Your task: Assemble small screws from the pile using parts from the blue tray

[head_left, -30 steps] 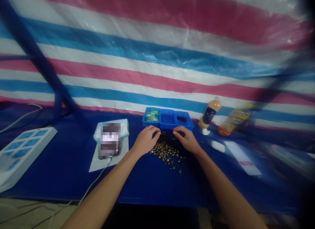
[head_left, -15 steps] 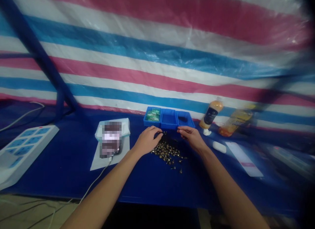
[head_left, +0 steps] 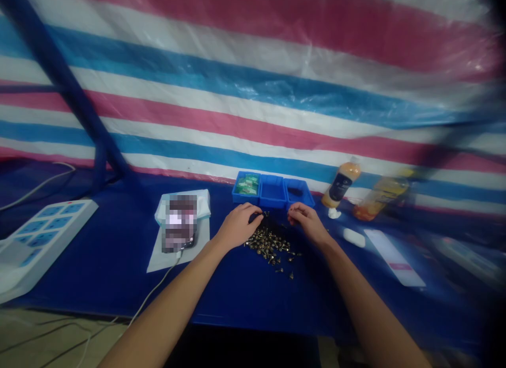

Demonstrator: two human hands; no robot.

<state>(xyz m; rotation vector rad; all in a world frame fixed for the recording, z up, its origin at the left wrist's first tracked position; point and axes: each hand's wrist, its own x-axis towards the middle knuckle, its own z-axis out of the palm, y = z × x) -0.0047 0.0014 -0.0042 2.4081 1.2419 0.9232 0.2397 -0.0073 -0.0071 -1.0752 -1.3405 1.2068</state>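
Head cam view: left hand (head_left: 238, 226) is curled at the top edge of a pile of small brass tacks (head_left: 269, 247), fingertips pinched, but I can't tell if it's got anything. Right hand (head_left: 309, 223) looks about the same, just beside the pile. A big heap sits loose on the blue table (head_left: 237, 299), and the blue tray (head_left: 272, 206) behind it has green packets (head_left: 247, 184) in its left bin (no tacks visible in there).

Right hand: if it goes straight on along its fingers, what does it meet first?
The right hand looks headed for the front wall of the blue plastic three-compartment tray, near the middle compartment. Depth is unclear, though; it may pass close above the loose brass tacks on the way.
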